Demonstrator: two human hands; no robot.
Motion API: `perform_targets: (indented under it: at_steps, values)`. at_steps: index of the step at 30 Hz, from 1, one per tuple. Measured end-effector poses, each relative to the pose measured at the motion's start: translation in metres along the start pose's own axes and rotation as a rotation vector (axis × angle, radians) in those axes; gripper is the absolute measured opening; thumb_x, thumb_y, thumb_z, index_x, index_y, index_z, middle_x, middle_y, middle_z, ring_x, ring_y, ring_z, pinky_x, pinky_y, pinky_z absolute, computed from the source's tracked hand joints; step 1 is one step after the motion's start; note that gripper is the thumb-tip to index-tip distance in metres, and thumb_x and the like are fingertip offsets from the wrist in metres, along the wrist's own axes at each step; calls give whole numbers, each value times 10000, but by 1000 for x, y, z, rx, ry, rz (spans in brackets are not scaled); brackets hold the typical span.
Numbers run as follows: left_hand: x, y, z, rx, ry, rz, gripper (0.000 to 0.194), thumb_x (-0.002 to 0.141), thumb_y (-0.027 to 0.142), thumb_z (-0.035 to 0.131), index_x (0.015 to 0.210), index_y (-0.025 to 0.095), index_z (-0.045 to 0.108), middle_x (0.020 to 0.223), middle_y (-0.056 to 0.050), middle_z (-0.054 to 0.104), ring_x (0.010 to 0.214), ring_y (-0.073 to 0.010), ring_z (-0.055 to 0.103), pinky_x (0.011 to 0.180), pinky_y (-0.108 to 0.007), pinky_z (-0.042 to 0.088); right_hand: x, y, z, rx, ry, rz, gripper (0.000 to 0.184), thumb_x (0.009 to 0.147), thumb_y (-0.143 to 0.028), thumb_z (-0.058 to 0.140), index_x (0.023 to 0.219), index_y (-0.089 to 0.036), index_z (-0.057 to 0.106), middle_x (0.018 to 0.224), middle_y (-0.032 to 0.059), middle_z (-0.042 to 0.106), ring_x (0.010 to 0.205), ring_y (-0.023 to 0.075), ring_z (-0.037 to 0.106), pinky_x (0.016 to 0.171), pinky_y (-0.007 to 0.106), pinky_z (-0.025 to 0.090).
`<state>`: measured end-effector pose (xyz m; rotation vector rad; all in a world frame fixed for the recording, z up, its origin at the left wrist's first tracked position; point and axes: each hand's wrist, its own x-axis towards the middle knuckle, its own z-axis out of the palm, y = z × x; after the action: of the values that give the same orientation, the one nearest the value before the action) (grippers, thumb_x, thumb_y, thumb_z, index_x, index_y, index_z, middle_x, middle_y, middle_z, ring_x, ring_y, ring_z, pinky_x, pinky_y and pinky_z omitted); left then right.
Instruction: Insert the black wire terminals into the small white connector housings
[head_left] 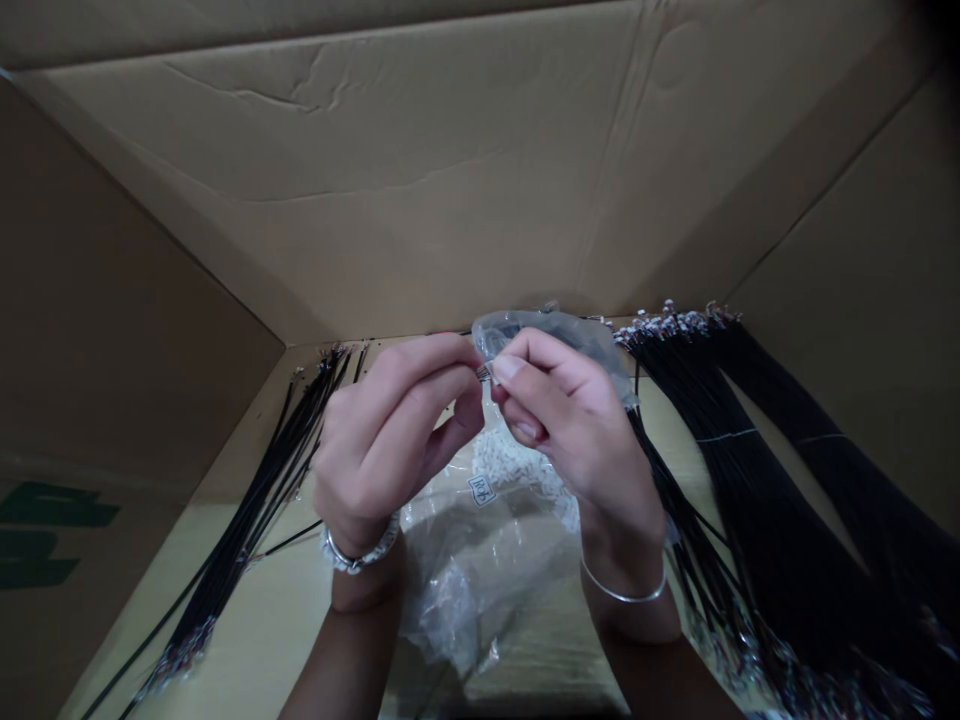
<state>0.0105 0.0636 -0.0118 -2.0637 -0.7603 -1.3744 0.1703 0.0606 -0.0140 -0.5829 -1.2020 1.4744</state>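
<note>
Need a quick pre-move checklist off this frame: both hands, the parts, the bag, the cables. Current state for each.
1. Left hand grips thin wires: ok, pinched.
2. Right hand grips small white piece: ok, pinched beside the wires.
3. Wires seated in that piece: cannot tell, too small and partly covered.
4. White parts in the clear plastic bag within reach: ok, likely; they lie just below the hands.
5. Left-side cables neatly together: not ok, some stray from the bunch.
6. Big right-side bundles tied: ok, thin ties visible.
</note>
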Motion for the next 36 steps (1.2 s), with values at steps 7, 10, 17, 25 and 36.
perform_targets:
  at_steps: [7,10,17,25,36]
  values:
    - [2,2,0,-11,7,-19,192,810,65,781,917,179,670,965,-36,761,835,-135,723,645,-228,607,2,1,-2,29,-22,8,277,991,-366,661,781,-205,581,619,-61,416,519,66,320,442,208,226]
    - [2,2,1,-9,17,-13,192,811,59,773,919,184,674,956,-40,759,825,-133,720,644,-235,598,4,2,-4,90,-54,26,276,982,-360,668,775,-200,580,624,-63,425,507,61,296,427,197,223]
    - [0,6,5,13,29,-55,188,855,42,731,924,207,671,968,-22,758,808,-131,705,627,-256,563,4,2,-5,115,-56,33,254,992,-315,654,779,-194,587,600,-74,403,491,52,283,416,175,236]
    - [4,12,1,39,-52,-118,228,872,3,688,913,223,642,981,-15,757,828,-132,706,655,-265,554,3,2,-3,132,-43,55,257,1017,-281,626,780,-190,582,581,-84,391,471,35,279,412,150,242]
    - [6,12,-3,23,-74,-153,229,871,2,684,922,219,631,972,-22,747,852,-140,704,625,-296,532,11,4,-10,195,-177,90,259,1019,-303,635,796,-180,587,603,-78,419,491,29,307,426,131,258]
